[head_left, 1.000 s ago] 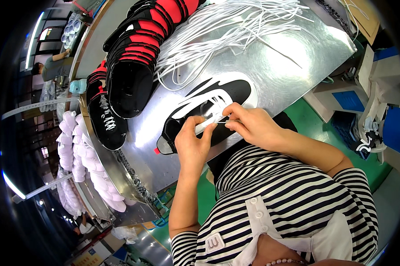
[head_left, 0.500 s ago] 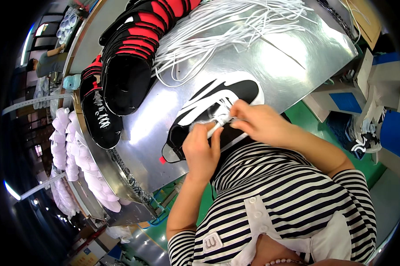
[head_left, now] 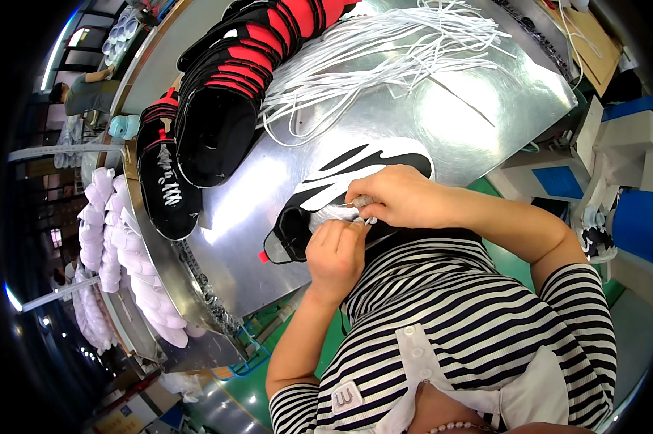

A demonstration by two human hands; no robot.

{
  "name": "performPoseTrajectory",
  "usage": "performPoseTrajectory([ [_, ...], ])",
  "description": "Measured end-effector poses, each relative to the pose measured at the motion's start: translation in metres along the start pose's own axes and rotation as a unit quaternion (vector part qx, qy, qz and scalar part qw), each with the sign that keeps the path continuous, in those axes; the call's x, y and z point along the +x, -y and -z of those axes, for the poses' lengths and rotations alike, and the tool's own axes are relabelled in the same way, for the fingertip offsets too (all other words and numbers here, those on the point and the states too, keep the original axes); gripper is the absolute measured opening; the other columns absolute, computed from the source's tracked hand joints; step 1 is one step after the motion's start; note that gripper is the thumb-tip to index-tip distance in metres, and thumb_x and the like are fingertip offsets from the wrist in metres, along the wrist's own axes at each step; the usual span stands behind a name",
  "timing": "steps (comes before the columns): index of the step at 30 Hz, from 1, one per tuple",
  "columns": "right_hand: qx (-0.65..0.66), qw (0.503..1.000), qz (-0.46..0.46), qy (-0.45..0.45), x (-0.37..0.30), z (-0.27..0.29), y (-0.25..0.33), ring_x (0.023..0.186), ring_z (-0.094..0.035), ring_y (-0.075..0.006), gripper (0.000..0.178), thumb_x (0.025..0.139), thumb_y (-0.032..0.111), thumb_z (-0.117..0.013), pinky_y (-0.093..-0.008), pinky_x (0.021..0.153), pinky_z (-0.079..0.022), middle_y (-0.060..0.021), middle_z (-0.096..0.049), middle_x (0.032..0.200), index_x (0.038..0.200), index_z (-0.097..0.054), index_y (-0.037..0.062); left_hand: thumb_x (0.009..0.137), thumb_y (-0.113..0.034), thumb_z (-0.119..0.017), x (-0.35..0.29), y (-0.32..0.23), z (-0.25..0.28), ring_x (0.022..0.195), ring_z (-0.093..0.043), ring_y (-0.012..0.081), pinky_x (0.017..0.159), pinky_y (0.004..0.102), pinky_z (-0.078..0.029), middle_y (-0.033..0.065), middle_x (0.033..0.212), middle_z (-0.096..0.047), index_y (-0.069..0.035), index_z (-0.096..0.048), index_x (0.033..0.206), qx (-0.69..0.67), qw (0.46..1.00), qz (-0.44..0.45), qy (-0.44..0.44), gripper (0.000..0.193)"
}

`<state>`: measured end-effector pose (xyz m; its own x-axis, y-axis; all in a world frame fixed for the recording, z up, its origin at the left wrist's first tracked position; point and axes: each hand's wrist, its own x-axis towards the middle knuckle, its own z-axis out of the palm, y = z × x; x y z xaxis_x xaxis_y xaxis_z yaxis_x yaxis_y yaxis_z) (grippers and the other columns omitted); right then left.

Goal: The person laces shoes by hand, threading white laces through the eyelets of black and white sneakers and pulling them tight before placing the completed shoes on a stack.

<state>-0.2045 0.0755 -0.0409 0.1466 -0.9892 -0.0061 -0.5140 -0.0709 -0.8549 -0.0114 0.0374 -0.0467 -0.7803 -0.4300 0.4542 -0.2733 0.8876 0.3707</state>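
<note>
A black shoe upper point(head_left: 355, 158) with white curved panels lies on the metal table, its open heel with a red tab toward the left. My left hand point(head_left: 335, 254) is closed at the lacing area, pinching white shoelace point(head_left: 370, 220) between thumb and forefinger. Just above it, my right hand point(head_left: 406, 197) grips a small awl-like tool point(head_left: 364, 202) with a short pale handle. Its thin shaft points left over the shoe's opening; the tip is too small to make out. The near side of the shoe is partly covered by my hands.
A bundle of loose white laces point(head_left: 384, 61) spreads over the back of the metal table point(head_left: 268, 246). Nested black and red uppers point(head_left: 221, 137) stand at left, beside a laced black upper point(head_left: 168, 192). White padded pieces point(head_left: 134, 267) hang farther left. Boxes point(head_left: 558, 181) stand at right.
My right hand has turned and moved left over the shoe, and the tool's shaft now shows in it. My left hand has shifted slightly down and right. The shoe sits slightly lower in view.
</note>
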Motion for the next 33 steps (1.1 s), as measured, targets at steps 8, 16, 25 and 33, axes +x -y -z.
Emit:
performPoseTrajectory([
  [8,0.326,0.879,0.149,-0.315,0.011,0.080,0.032,0.088,-0.061,-0.0108,0.023,0.086,0.001,-0.067,-0.0264,0.083,-0.052,-0.0013,-0.064,0.094,0.109,-0.063,0.0051,0.074,-0.001,-0.077,0.003,0.002,0.013,0.063,-0.056,0.0299,0.056,0.0374,-0.045,0.0118,0.074,-0.056,-0.001,-0.058,0.087,-0.084,0.994,0.031,0.066,0.023],
  [16,0.298,0.943,-0.125,-0.083,0.018,-0.002,0.001,0.084,-0.064,-0.0082,0.018,0.087,0.009,-0.070,-0.0232,0.077,-0.050,-0.0026,-0.068,0.090,0.103,-0.064,0.0014,0.088,-0.020,-0.072,0.022,0.000,0.017,0.087,-0.070,0.0233,0.077,0.0312,-0.053,0.0170,0.102,-0.068,0.002,-0.040,0.132,-0.289,0.877,0.383,0.029,0.059],
  [25,0.149,0.977,-0.063,-0.141,0.005,0.011,0.010,0.062,-0.060,-0.0173,0.022,0.090,0.021,-0.064,-0.0316,0.061,-0.045,-0.0108,-0.065,0.076,0.101,-0.067,0.0029,0.079,-0.010,-0.078,0.018,0.007,-0.007,0.079,-0.068,0.0189,0.074,0.0301,-0.051,0.0134,0.086,-0.070,0.000,-0.059,0.102,-0.285,0.879,0.369,-0.103,0.031],
  [33,-0.004,0.994,0.023,-0.108,-0.014,0.006,0.005,0.071,-0.067,-0.0278,0.019,0.091,0.017,-0.061,-0.0384,0.061,-0.049,-0.0107,-0.069,0.080,0.104,-0.056,0.0055,0.081,-0.005,-0.074,0.013,0.009,-0.005,0.082,-0.066,0.0197,0.076,0.0306,-0.051,0.0139,0.091,-0.069,0.002,-0.057,0.105,-0.291,0.879,0.366,-0.094,0.031],
])
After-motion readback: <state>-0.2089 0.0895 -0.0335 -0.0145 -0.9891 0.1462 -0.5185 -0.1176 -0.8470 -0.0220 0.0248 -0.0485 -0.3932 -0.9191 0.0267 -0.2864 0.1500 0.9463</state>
